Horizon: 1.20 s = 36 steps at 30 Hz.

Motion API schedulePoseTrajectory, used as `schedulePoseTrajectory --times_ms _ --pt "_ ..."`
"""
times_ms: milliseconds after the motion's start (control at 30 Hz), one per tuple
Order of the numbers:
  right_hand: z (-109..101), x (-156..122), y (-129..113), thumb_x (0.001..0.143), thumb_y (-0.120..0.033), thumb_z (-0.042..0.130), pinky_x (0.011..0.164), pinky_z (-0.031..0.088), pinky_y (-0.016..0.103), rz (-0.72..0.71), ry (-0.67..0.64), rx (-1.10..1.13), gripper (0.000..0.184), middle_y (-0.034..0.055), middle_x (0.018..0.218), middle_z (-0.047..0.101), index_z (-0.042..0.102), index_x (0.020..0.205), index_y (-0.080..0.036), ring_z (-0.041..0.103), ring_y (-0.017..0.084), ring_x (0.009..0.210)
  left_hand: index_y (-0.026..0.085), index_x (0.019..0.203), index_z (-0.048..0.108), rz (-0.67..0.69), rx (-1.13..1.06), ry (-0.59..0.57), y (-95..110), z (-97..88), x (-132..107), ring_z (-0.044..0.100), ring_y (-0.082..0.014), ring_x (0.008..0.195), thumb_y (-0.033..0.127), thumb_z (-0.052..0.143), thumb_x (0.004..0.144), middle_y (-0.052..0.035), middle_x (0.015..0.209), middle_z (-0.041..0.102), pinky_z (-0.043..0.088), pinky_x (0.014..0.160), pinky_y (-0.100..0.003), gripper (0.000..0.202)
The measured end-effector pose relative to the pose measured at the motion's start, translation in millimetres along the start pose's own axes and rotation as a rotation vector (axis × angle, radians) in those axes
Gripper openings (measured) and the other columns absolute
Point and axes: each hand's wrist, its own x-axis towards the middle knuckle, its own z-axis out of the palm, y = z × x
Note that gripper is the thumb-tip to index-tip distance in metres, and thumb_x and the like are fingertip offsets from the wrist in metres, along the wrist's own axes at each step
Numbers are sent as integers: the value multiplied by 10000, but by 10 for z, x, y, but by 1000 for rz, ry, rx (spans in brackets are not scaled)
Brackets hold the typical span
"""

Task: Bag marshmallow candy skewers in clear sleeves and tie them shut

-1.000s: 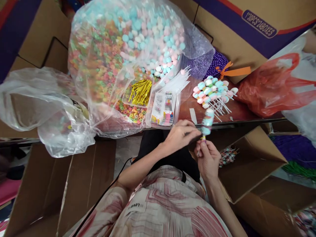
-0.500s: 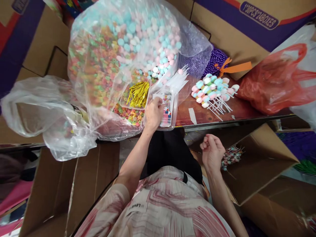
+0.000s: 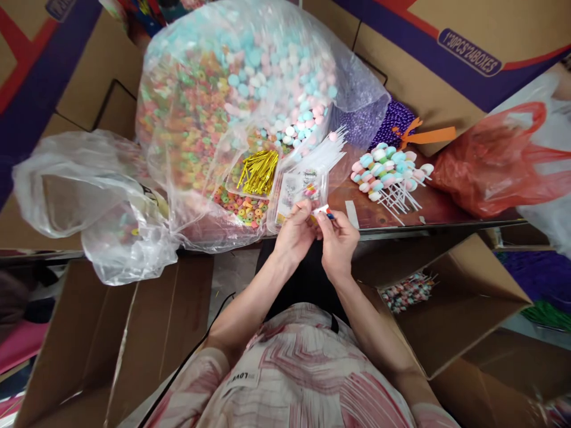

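Note:
My left hand (image 3: 298, 230) and my right hand (image 3: 338, 238) meet at the table's front edge, both pinched on a small printed clear bag (image 3: 322, 210) with red and blue marks. Just beyond them lies a clear tray of printed clear bags (image 3: 297, 185). Gold twist ties (image 3: 257, 170) sit in another clear tray to the left. A pile of marshmallow candy sticks (image 3: 387, 167) lies on the wooden table (image 3: 446, 202) to the right.
A large clear sack of pastel marshmallows and ring candy (image 3: 241, 101) fills the table's back. A red plastic bag (image 3: 495, 156) lies at the right. An open carton holding wrapped candy sticks (image 3: 407, 290) stands beside my right knee. Another carton (image 3: 111, 339) is at the left.
A second ago both hands held a wrapped candy stick; it is gone from them. The left hand reached into the bag tray, then both hands came together on one small bag.

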Motion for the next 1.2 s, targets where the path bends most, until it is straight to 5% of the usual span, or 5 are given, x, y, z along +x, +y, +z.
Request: schedulePoseTrajectory --times_ms 233,367,700,833,1200 --pt "-284 66 -134 828 -398 765 547 344 249 -2 -174 -162 322 -61 602 488 590 648 -195 401 85 567 160 701 741 4 72 70 -42 -23 -121 675 -101 694 246 1014 507 15 741 739 537 653 -220 345" --pt "-355 33 -161 889 -478 704 539 331 250 19 -148 -168 432 -57 599 421 515 613 -205 380 92 579 164 635 732 32 25 94 -136 49 -143 641 -79 608 330 1049 400 34 653 703 538 617 -208 428" --pt "-232 -45 -123 737 -523 855 652 501 266 135 -107 45 356 -21 735 662 692 801 -213 585 129 683 169 633 713 381 204 118 -267 -8 -168 591 -60 613 488 987 555 36 650 668 518 645 -187 428" --pt "-230 -21 -201 787 -565 804 642 497 263 169 -148 115 378 -8 754 671 692 818 -205 582 123 679 187 681 737 465 235 115 -290 -52 -149 605 -79 652 498 955 631 28 690 687 528 672 -207 383" --pt "-122 48 -73 701 -331 837 627 484 259 117 54 80 198 -38 658 642 690 713 -199 554 108 628 180 707 716 375 200 149 -286 -25 -185 615 -76 660 516 898 722 24 715 687 509 648 -205 383"
